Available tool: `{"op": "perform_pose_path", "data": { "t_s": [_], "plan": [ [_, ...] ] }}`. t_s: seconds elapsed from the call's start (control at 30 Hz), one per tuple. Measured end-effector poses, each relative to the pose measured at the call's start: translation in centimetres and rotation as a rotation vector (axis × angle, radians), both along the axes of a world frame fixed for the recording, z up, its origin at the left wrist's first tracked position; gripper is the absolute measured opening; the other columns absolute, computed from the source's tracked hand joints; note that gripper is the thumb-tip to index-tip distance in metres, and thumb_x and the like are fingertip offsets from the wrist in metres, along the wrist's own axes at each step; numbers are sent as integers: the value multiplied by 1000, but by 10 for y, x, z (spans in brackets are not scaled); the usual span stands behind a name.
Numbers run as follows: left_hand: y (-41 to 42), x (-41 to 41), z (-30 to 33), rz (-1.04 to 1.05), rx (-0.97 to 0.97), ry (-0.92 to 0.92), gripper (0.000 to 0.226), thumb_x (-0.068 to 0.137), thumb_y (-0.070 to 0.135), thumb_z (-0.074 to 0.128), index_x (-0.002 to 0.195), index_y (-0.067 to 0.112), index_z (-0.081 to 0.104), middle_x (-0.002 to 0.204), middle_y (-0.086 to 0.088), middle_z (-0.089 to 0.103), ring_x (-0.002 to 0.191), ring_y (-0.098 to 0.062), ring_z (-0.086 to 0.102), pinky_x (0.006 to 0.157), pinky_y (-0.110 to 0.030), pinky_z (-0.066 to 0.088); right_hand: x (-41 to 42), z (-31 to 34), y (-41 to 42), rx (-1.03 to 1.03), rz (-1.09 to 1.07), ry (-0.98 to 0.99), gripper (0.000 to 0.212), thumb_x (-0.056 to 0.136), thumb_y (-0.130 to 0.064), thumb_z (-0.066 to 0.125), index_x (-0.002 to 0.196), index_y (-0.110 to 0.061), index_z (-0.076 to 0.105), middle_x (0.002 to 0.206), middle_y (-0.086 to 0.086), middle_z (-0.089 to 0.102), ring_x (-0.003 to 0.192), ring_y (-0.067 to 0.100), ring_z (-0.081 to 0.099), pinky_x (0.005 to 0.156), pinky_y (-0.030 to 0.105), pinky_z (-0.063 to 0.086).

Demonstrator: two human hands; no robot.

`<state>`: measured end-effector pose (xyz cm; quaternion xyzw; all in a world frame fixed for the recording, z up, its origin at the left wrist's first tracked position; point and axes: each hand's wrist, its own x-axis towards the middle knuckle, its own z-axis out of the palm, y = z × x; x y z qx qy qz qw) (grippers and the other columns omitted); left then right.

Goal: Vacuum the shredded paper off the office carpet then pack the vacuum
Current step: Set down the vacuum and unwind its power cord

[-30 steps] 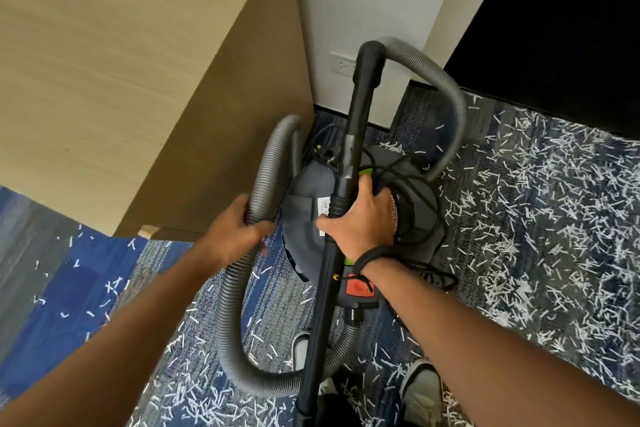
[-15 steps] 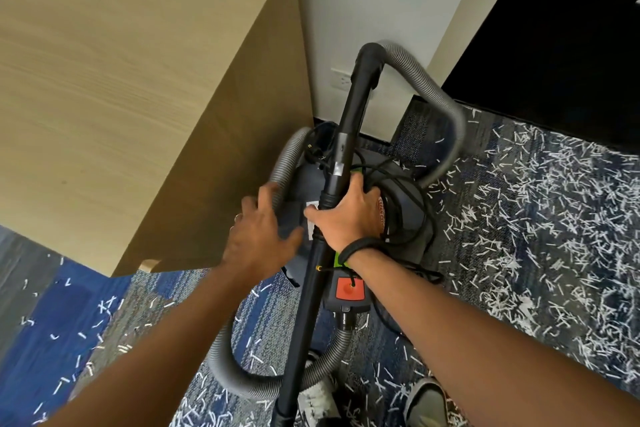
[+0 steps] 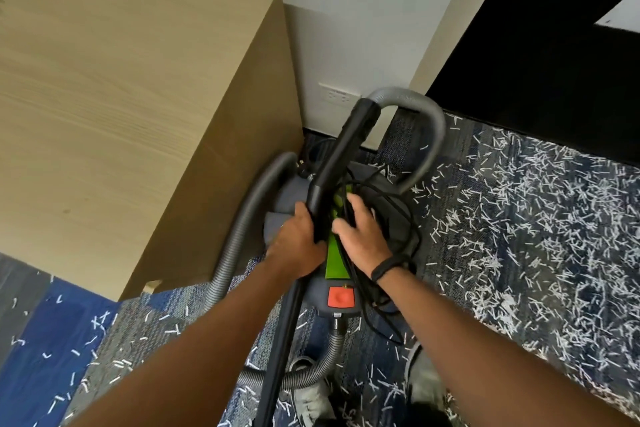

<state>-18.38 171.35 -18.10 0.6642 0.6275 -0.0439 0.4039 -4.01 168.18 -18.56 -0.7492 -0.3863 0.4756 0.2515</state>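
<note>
At the centre of the view, a grey canister vacuum (image 3: 398, 218) is seen on the carpet (image 3: 519, 218), tucked against the corner of a light wooden cabinet (image 3: 121, 97) and the white wall (image 3: 363, 10). Its black wand (image 3: 339, 163) is gripped by the left hand (image 3: 299, 239), whose fingers are curled round the tube just above a green panel (image 3: 337, 255) on the vacuum body. The right hand (image 3: 362, 236) is laid over the top of the vacuum just beside the wand, with fingers bent among loops of black power cord (image 3: 398, 194); whether the cord is actually pinched cannot be told. A black band (image 3: 384, 269) is worn on the right wrist. A red-orange button (image 3: 341, 297) is visible at 6 o'clock of the hands. The grey ribbed hose (image 3: 429, 135) is arched from the wand's upper end at 12 o'clock, and is looped round at 9 o'clock and 6 o'clock of the body. Shredded paper (image 3: 519, 270) is scattered thickly over the carpet at 3 o'clock and more thinly at 7 o'clock. A wall outlet (image 3: 337, 97) is set just behind the wand's top.
</note>
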Motion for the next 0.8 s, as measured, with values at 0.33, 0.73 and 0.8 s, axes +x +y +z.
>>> {"op": "perform_pose_path", "data": {
  "t_s": [0.33,0.73,0.8],
  "plan": [
    [47,24,8,271,57,-184,57,86,35,78,131,22,47,104,-3,68,88,-22,68,75,-34,53,17,-8,-10,99,135,-200,80,91,-19,70,157,-18,25,132,18,60,121,35,58,94,43,50],
    [79,51,16,308,118,-279,32,87,35,76,114,31,59,83,7,63,70,-12,62,66,-31,48,127,7,101,81,565,-339,74,79,-40,81,138,-27,39,113,10,71,110,33,66,88,46,56],
    [83,51,19,325,94,-298,31,83,29,77,109,28,60,77,7,62,58,-8,57,60,-26,44,140,6,122,87,723,-398,72,86,-27,77,145,-29,36,121,13,69,113,35,65,91,47,55]
  ]
}}
